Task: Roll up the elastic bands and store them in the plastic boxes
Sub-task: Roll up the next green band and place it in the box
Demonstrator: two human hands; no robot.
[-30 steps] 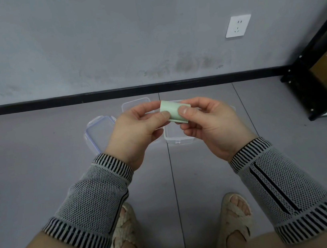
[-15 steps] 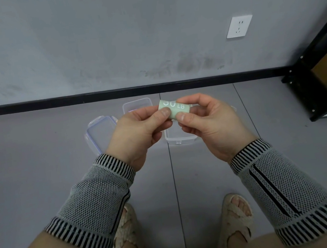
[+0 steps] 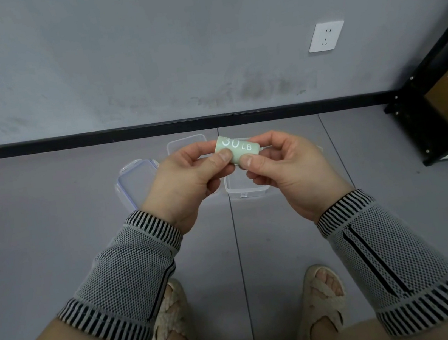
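Blocking much of the clear plastic box (image 3: 244,188) on the floor, the two hands leave only its near wall and corner in sight, and its inside cannot be made out. A second clear box (image 3: 186,143) beyond the left hand (image 3: 187,180) shows just its far rim. One lid (image 3: 136,182) with a bluish edge lies flat to the left, partly covered by the left wrist.

One pale green elastic band (image 3: 238,149), rolled into a short cylinder and printed "30 LB", is held in the air above the boxes, between both hands. Each grip is clamped on it: the left thumb and fingers pinch its left end, and the right hand (image 3: 288,166) pinches its right end, thumb on the near side. The far fingertips are hidden behind the roll.

Counted: one band, two boxes, one lid, two striped knit sleeves, two sandalled feet cut off at the bottom edge.
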